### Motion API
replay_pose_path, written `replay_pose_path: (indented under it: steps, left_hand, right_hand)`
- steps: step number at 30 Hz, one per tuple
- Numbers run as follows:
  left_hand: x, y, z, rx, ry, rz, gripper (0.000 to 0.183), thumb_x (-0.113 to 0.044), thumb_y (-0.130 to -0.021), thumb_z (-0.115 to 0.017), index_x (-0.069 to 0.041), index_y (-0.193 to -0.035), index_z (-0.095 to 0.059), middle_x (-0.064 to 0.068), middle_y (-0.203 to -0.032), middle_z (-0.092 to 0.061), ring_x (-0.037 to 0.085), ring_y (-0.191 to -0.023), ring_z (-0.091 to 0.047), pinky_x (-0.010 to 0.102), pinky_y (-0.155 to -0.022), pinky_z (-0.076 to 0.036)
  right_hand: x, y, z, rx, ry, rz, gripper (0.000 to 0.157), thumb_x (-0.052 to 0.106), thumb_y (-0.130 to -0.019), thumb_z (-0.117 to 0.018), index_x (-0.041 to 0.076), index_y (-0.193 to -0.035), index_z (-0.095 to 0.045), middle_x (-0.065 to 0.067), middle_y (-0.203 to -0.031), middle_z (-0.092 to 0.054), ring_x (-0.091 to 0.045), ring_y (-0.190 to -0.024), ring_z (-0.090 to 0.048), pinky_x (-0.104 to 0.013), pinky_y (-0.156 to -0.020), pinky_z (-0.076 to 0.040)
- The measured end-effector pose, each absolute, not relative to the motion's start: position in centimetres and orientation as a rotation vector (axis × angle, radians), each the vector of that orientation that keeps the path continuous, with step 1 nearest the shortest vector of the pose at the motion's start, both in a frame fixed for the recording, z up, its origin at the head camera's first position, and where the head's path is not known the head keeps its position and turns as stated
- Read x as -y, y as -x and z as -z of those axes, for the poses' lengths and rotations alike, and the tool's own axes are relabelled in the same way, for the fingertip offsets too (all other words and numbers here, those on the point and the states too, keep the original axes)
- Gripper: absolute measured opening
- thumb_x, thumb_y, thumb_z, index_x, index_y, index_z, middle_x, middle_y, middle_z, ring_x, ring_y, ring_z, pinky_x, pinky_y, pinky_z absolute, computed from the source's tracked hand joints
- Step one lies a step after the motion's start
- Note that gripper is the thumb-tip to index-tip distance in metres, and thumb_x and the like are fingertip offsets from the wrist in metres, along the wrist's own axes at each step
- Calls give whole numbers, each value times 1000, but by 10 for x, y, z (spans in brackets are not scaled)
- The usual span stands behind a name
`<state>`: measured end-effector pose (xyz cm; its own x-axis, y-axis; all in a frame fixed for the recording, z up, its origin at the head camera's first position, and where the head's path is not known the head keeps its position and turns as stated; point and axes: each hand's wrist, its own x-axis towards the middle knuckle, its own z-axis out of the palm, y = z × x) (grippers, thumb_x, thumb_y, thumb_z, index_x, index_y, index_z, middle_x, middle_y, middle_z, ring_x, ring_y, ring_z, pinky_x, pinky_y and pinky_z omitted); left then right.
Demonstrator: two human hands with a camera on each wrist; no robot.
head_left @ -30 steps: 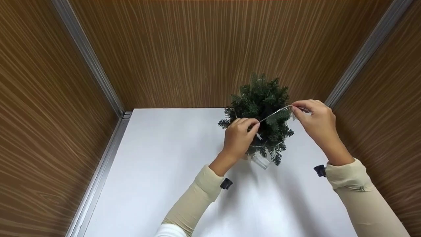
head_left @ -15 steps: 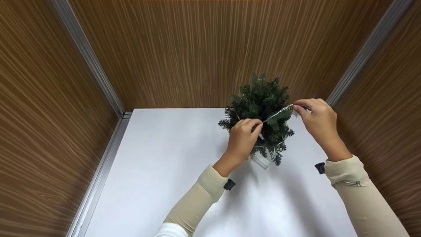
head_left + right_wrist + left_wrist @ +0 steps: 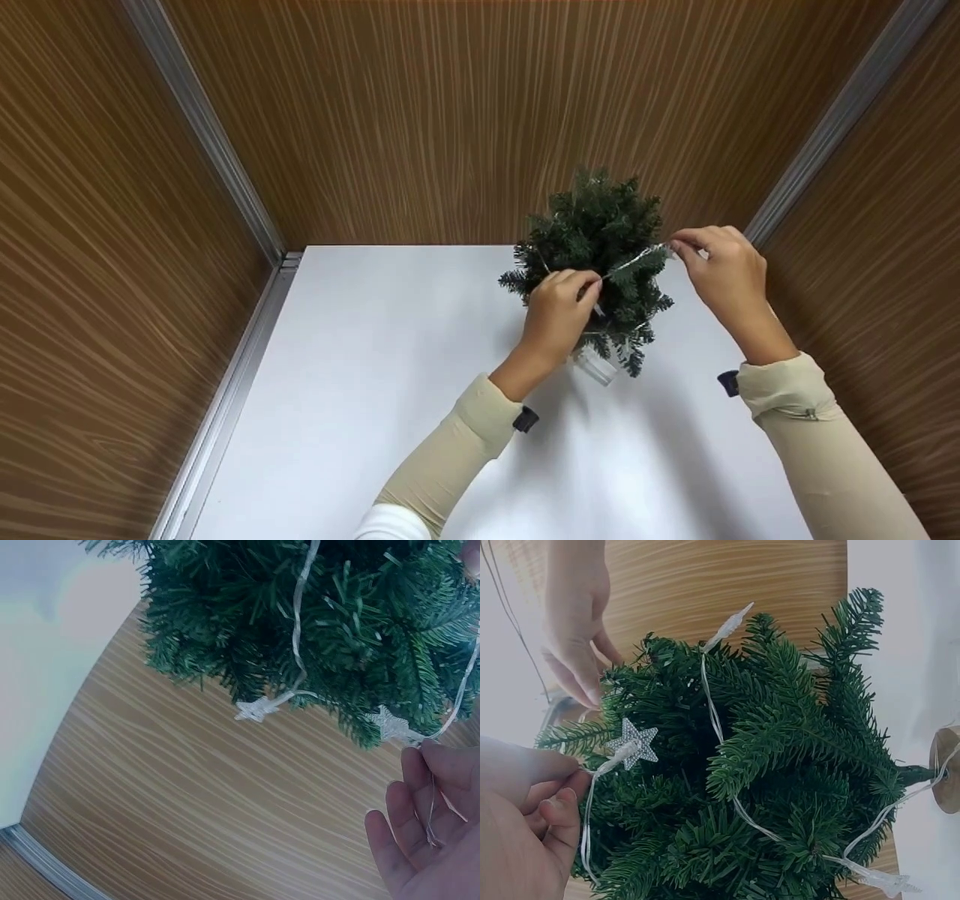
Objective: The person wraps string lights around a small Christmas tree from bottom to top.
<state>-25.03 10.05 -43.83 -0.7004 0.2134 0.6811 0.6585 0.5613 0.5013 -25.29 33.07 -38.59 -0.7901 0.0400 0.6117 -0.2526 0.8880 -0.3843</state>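
Note:
A small artificial Christmas tree [image 3: 600, 225] with green branches stands at the back right of the white table. A clear string of star lights winds round it. My left hand [image 3: 559, 315] pinches the wire at the front of the tree, beside a clear star [image 3: 635, 744]. At the tree's right side my right hand [image 3: 724, 281] holds the same string between thumb and finger, close to another star [image 3: 390, 724]. A stretch of wire [image 3: 634, 261] runs between both hands across the branches. Loose wire hangs by the right palm in the right wrist view.
A clear box-like piece [image 3: 596, 367] lies at the tree's foot. The tree has a round wooden base [image 3: 946, 771]. Wood-grain panels [image 3: 412, 120] rise behind and at both sides of the white table [image 3: 360, 360], with metal rails at the corners.
Both hands have shifted slightly to the right, still pinching the light string. The wire between them now lies lower, against the branches. The tree stays in place.

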Motion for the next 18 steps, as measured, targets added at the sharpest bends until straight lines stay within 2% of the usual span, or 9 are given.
replay_pose_path:
  steps: [4, 11, 14, 18]
  left_hand:
    - [-101, 250, 439, 2225, 695, 1039, 13, -19, -99, -66, -13, -101, -77, -4, -98, -76, 11, -93, -69, 20, -87, -53]
    - [-101, 249, 440, 2224, 676, 1029, 13, -20, -99, -66, -14, -101, -78, -4, -98, -76, 11, -93, -69, 19, -87, -53]
    - [-101, 249, 440, 2222, 677, 1014, 13, -20, -99, -66, -14, -101, -78, -4, -99, -76, 10, -93, -69, 19, -87, -52]
    - [-101, 249, 440, 2219, 680, 1005, 13, -19, -99, -66, -13, -101, -78, -4, -99, -76, 11, -92, -69, 19, -86, -53]
  right_hand:
    - [-333, 256, 391, 2455, -122, -659, 14, 19, -98, -68, 11, -104, -78, -9, -100, -74, -27, -96, -61, -49, -77, -42]
    - [-334, 263, 394, 2464, -110, -831, 16, 18, -97, -69, 6, -103, -78, -13, -97, -73, -24, -95, -60, -38, -79, -39]
    - [-334, 266, 393, 2408, -142, -864, 14, 14, -96, -70, 3, -100, -78, -16, -95, -74, -27, -94, -60, -40, -86, -39]
    - [-333, 270, 392, 2350, -181, -873, 11, 9, -94, -72, 0, -98, -77, -18, -96, -74, -30, -93, -61, -49, -102, -34]
